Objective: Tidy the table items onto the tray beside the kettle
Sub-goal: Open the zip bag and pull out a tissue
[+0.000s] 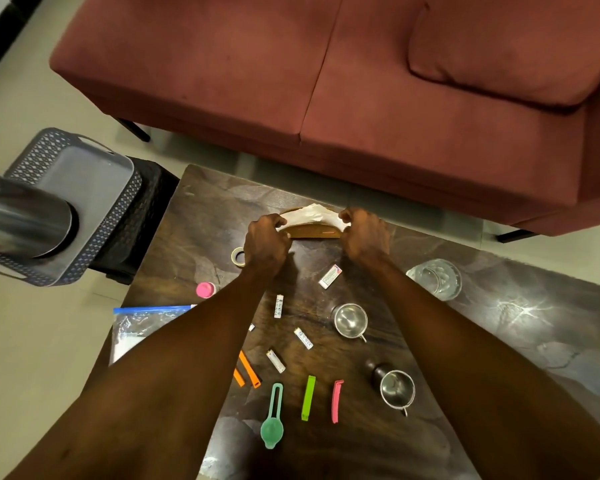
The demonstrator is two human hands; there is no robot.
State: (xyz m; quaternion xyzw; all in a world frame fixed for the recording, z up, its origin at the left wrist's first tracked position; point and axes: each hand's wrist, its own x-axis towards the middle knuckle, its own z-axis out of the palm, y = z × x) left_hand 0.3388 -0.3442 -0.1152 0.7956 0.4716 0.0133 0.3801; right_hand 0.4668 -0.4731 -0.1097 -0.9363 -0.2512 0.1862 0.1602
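At the far edge of the dark table [499, 306], my left hand [265, 244] and my right hand [364, 235] each grip one end of a wooden holder [314, 232] filled with white napkins [309, 214]. A grey perforated tray [84, 188] stands on a stool to the left, and the steel kettle [18, 220] sits in its near part. Loose on the table lie a tape roll [238, 257], a pink-capped bottle [205, 289], a small box [330, 276], two steel cups [350, 320] [396, 388] and a glass [435, 278].
Nearer me lie a zip bag [142, 323], orange clips [248, 370], a green clip [308, 398], a pink clip [336, 400], a green spoon [272, 420] and several small sachets [279, 306]. A red sofa [326, 81] stands close behind the table.
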